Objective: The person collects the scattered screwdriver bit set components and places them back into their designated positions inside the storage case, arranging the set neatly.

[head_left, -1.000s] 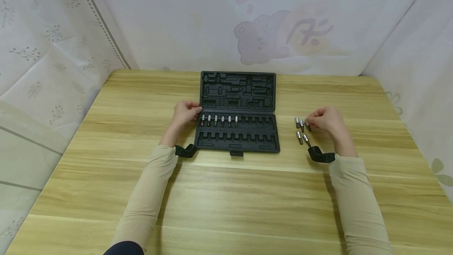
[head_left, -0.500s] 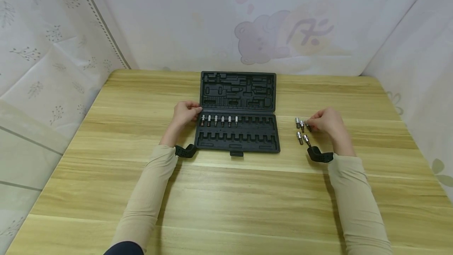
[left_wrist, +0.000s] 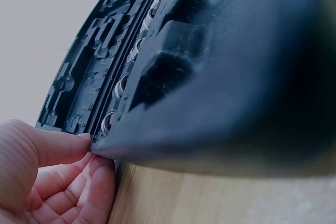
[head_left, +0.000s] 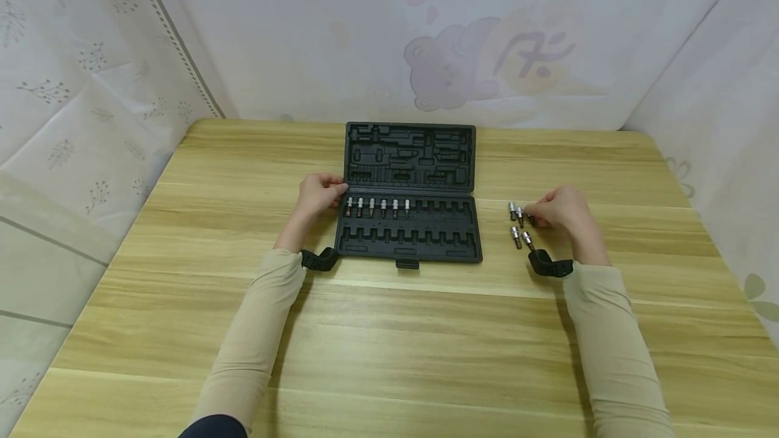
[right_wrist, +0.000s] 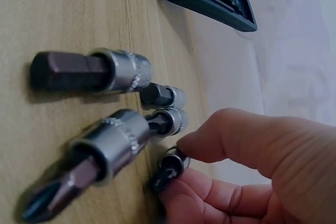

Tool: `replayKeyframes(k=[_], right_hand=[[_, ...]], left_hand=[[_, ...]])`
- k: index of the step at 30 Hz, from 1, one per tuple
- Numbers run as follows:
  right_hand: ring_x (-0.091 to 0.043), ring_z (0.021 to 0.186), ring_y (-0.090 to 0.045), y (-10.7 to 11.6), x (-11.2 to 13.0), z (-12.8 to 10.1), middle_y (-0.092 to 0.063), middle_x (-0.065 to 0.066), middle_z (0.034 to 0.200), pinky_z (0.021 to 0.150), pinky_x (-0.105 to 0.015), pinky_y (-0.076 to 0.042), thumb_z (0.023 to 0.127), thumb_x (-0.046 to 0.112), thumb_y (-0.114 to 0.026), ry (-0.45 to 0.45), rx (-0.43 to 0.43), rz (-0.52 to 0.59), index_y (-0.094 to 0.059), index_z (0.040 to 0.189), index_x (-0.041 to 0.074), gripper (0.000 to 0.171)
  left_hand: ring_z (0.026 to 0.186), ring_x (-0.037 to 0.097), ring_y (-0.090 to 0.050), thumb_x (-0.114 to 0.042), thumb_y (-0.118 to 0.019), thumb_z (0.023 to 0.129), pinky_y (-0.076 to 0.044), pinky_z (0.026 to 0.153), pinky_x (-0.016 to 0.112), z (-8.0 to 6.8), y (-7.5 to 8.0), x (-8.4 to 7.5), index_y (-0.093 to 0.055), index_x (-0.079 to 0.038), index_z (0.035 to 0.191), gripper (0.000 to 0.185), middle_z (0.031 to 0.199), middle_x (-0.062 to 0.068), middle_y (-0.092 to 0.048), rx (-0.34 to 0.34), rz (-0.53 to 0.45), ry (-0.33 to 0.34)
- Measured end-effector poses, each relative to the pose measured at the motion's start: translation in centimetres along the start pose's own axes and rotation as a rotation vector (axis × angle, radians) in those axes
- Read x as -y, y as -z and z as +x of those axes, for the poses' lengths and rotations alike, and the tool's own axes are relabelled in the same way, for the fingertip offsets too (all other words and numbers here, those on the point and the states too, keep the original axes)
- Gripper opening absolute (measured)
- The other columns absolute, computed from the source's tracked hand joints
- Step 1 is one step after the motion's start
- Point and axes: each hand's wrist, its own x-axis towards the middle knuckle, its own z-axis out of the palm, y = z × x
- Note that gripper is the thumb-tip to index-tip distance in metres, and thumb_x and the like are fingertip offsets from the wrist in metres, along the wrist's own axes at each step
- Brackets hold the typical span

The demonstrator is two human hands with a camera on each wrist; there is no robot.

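Observation:
A black plastic socket case (head_left: 426, 223) lies unfolded on the table, with several bit sockets (head_left: 372, 207) in the left part of its upper slot row. My left hand (head_left: 318, 193) pinches the case's left edge near the hinge, thumb on top, as the left wrist view shows. To the right of the case, my right hand (head_left: 562, 207) pinches a small bit socket (right_wrist: 175, 160) between thumb and fingers, low over the table. Beside it lie other loose bit sockets: a hex one (right_wrist: 94, 71) and a cross-tipped one (right_wrist: 113, 142) nearest the wrist camera, with two more behind.
The wooden table (head_left: 414, 343) runs back to a pale printed cloth (head_left: 304, 32). The case lid (head_left: 409, 154) lies folded back, its moulded recesses facing up. A latch (head_left: 407, 264) sticks out from the case's front edge.
My right hand has shifted very slightly left and toward me, staying at the same bit socket. The left hand and the case stay where they were.

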Motion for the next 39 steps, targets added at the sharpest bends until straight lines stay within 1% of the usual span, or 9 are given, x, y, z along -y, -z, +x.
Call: replayKeyframes(k=[7, 12, 14, 16, 21, 24, 28, 31, 39], right_hand=[[-0.015, 0.062, -0.055, -0.1, -0.7, 0.3, -0.061, 0.000, 0.062, 0.058, -0.025, -0.044, 0.082, 0.025, -0.066, -0.012, -0.010, 0.005, -0.068, 0.091, -0.009, 0.035], [-0.012, 0.064, -0.053, 0.0, -1.2, 0.6, -0.060, 0.003, 0.060, 0.056, -0.023, -0.044, 0.082, 0.025, -0.065, -0.013, 0.010, 0.074, -0.069, 0.080, -0.001, 0.027], [-0.011, 0.064, -0.053, 0.1, -1.3, 0.6, -0.060, 0.004, 0.060, 0.055, -0.022, -0.045, 0.083, 0.025, -0.065, -0.001, 0.019, 0.106, -0.068, 0.080, 0.000, 0.025], [-0.010, 0.064, -0.054, 0.1, -1.2, 0.6, -0.061, 0.005, 0.061, 0.057, -0.022, -0.047, 0.083, 0.025, -0.066, 0.010, 0.023, 0.134, -0.069, 0.082, 0.000, 0.025], [-0.007, 0.065, -0.058, 0.0, -0.5, 0.2, -0.063, 0.007, 0.066, 0.061, -0.021, -0.049, 0.085, 0.026, -0.066, 0.014, 0.055, 0.202, -0.065, 0.100, -0.006, 0.035], [-0.007, 0.065, -0.059, -0.1, 0.1, -0.1, -0.063, 0.006, 0.067, 0.062, -0.022, -0.050, 0.086, 0.024, -0.065, 0.017, 0.073, 0.243, -0.061, 0.105, -0.009, 0.038], [-0.007, 0.065, -0.060, -0.3, 0.9, -0.5, -0.063, 0.006, 0.067, 0.062, -0.022, -0.051, 0.086, 0.022, -0.063, 0.020, 0.087, 0.247, -0.059, 0.105, -0.009, 0.037], [-0.008, 0.066, -0.059, -0.5, 1.4, -0.7, -0.063, 0.006, 0.067, 0.062, -0.023, -0.050, 0.086, 0.023, -0.063, 0.026, 0.087, 0.223, -0.059, 0.103, -0.008, 0.035], [-0.010, 0.065, -0.057, -1.6, 2.8, -1.0, -0.061, 0.005, 0.064, 0.059, -0.024, -0.049, 0.086, 0.022, -0.061, 0.079, 0.081, 0.178, -0.062, 0.098, -0.009, 0.033]], left_hand=[[0.062, 0.011, -0.055, -0.008, -0.061, 0.090, -0.051, 0.058, 0.021, 0.0, 0.0, 0.1, -0.064, 0.007, 0.110, 0.025, 0.089, 0.015, -0.064, 0.002, -0.001, -0.004], [0.062, 0.011, -0.055, -0.008, -0.061, 0.090, -0.052, 0.059, 0.021, 0.1, -0.1, 0.2, -0.064, 0.007, 0.110, 0.025, 0.090, 0.015, -0.064, 0.004, -0.005, -0.004], [0.063, 0.012, -0.055, -0.008, -0.061, 0.091, -0.052, 0.059, 0.022, 0.1, 0.0, 0.2, -0.064, 0.007, 0.111, 0.025, 0.090, 0.016, -0.063, 0.006, -0.006, -0.003], [0.064, 0.012, -0.055, -0.008, -0.061, 0.091, -0.052, 0.060, 0.022, 0.1, 0.0, 0.1, -0.063, 0.007, 0.111, 0.026, 0.091, 0.016, -0.063, 0.009, -0.006, -0.002], [0.064, 0.013, -0.055, -0.008, -0.061, 0.091, -0.052, 0.060, 0.022, -0.1, 0.1, 0.0, -0.064, 0.007, 0.110, 0.025, 0.091, 0.016, -0.063, 0.008, -0.007, -0.004], [0.064, 0.013, -0.055, -0.009, -0.061, 0.091, -0.052, 0.060, 0.022, -0.1, 0.1, -0.1, -0.064, 0.007, 0.110, 0.025, 0.091, 0.016, -0.064, 0.007, -0.006, -0.003], [0.064, 0.012, -0.055, -0.009, -0.061, 0.091, -0.052, 0.060, 0.022, -0.1, 0.1, 0.0, -0.064, 0.006, 0.111, 0.025, 0.091, 0.016, -0.064, 0.008, -0.004, -0.004], [0.064, 0.012, -0.055, -0.009, -0.061, 0.091, -0.052, 0.059, 0.022, 0.0, 0.1, 0.0, -0.064, 0.006, 0.110, 0.025, 0.091, 0.016, -0.064, 0.004, 0.003, -0.013], [0.064, 0.012, -0.056, -0.009, -0.061, 0.090, -0.053, 0.060, 0.023, 0.2, 0.1, 0.1, -0.064, 0.006, 0.110, 0.025, 0.096, 0.019, -0.065, 0.002, 0.010, -0.015]])
